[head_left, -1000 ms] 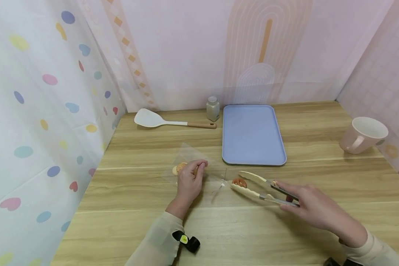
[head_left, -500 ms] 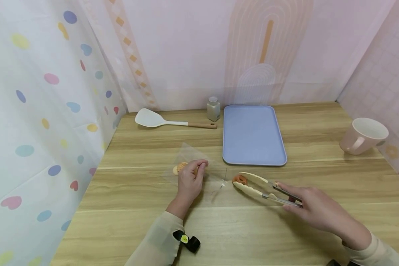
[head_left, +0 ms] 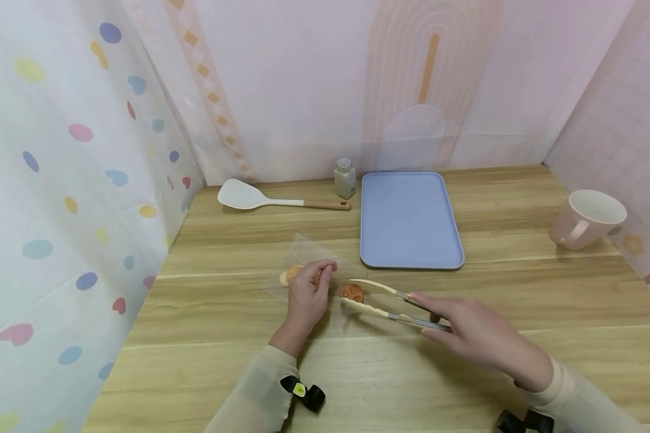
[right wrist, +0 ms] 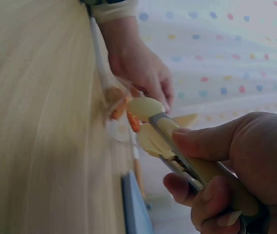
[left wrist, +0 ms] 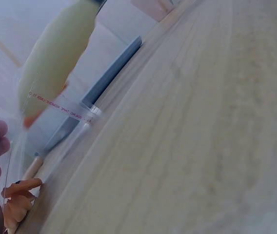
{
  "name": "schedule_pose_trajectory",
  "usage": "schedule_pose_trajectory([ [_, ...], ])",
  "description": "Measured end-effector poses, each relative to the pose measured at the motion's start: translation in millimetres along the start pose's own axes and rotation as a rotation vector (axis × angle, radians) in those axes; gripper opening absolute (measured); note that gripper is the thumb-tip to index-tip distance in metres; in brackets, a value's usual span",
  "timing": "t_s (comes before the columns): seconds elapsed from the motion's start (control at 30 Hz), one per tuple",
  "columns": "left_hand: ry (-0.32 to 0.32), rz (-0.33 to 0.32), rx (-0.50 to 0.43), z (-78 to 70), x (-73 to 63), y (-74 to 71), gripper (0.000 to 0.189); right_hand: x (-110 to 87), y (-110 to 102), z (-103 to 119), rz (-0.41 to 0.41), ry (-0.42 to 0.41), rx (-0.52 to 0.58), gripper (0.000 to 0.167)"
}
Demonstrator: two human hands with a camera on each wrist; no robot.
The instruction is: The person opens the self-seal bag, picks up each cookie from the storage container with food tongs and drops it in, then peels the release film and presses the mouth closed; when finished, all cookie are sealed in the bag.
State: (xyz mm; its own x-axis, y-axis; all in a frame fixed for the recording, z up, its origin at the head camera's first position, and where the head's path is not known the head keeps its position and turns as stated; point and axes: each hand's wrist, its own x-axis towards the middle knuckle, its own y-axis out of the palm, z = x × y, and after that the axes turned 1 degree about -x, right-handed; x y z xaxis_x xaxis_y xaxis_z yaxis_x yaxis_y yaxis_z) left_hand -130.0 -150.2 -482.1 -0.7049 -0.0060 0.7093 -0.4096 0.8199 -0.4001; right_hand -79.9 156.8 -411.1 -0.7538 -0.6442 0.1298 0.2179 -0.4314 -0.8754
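My left hand [head_left: 309,294] pinches the upper side of a clear plastic bag [head_left: 303,245], lifting its mouth off the table. Inside the bag lie several cookies [head_left: 291,275], partly hidden by that hand; orange-brown ones [left wrist: 19,202] show in the left wrist view. My right hand [head_left: 471,328] grips metal tongs [right wrist: 177,141] with cream scalloped tips. Between those tips is a brown pretzel-shaped cookie [head_left: 353,293], close to my left hand and overlapping the bag's mouth. A strip of sealing tape with red print [left wrist: 60,107] crosses in front of the tongs' tip in the left wrist view.
A blue rectangular tray [head_left: 411,219] lies behind the tongs. Left of it stand a small glass jar [head_left: 345,178] and a white spatula with a wooden handle [head_left: 241,194]. A pink mug [head_left: 587,219] stands at the far right. Fabric walls rise behind and to the left.
My right hand has moved the tongs and the pretzel-shaped cookie leftward, from right of the bag to over its mouth. My left hand has stayed in place on the bag.
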Motion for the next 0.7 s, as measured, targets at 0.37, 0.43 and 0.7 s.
schedule_pose_trajectory([
  [0.37, -0.005, -0.031, -0.083, -3.3, 2.2, 0.5, 0.011, 40.0, 33, 6, -0.083, -0.078, -0.030, 0.060],
  [0.43, -0.007, -0.040, -0.103, -3.8, 2.8, -0.1, 0.011, 45.0, 37, 8, -0.095, -0.080, -0.033, 0.060],
  [0.7, -0.026, -0.047, -0.109, -1.8, 1.7, -2.2, 0.011, 52.7, 42, 9, -0.089, -0.071, -0.029, 0.061],
])
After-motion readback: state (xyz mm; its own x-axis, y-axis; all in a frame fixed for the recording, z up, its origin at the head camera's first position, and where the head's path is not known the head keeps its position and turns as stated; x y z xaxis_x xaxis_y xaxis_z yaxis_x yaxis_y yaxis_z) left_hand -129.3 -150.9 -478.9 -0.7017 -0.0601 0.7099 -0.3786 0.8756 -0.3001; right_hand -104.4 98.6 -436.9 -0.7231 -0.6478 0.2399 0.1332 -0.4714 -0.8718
